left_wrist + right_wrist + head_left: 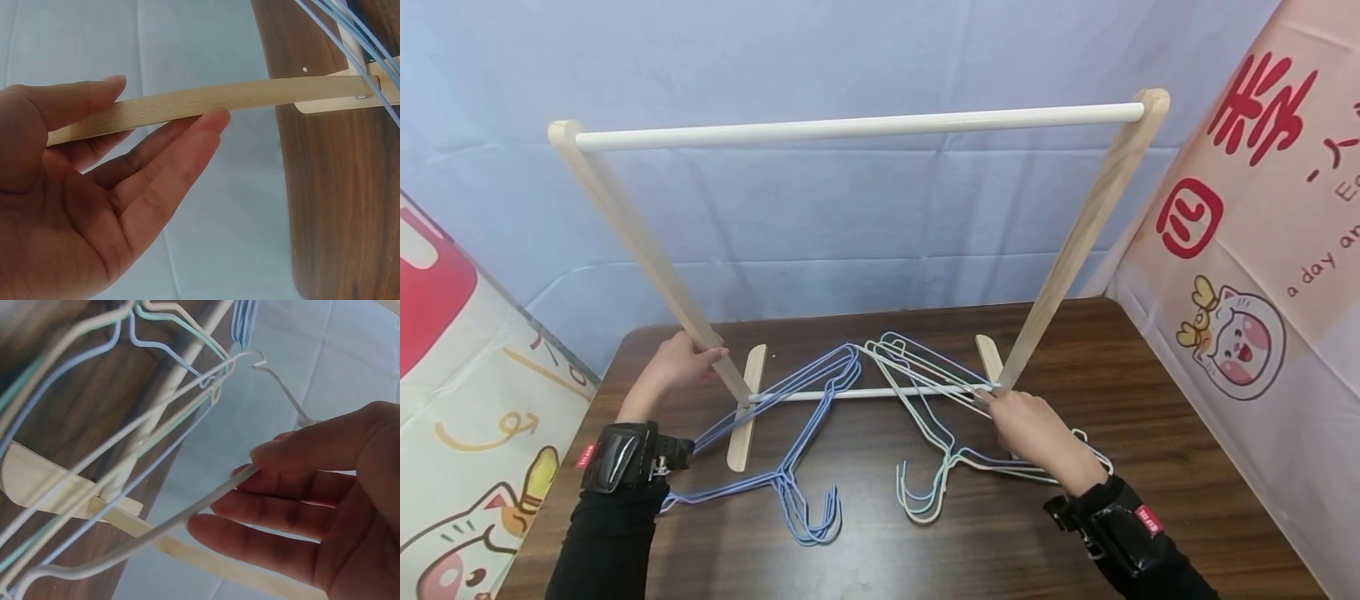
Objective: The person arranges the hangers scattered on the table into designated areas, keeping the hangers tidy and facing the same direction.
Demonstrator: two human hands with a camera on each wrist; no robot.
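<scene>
A wooden clothes rack (857, 127) with a white top rod stands on a dark wooden table (880, 550). My left hand (677, 367) holds the rack's left leg (219, 100) between thumb and fingers, low down near its foot. A bunch of blue wire hangers (784, 479) lies flat across the rack's lower bar, just right of that hand. A second bunch of pastel hangers (950, 457) lies to the right. My right hand (1026, 429) pinches one white wire hanger (156, 531) of that bunch, close to the rack's right foot (989, 357).
A blue cloth backdrop (850, 233) hangs behind the table. Printed banners stand on the left (452, 400) and on the right (1262, 250), close to the table's side edges. Bare tabletop shows in front of the hangers.
</scene>
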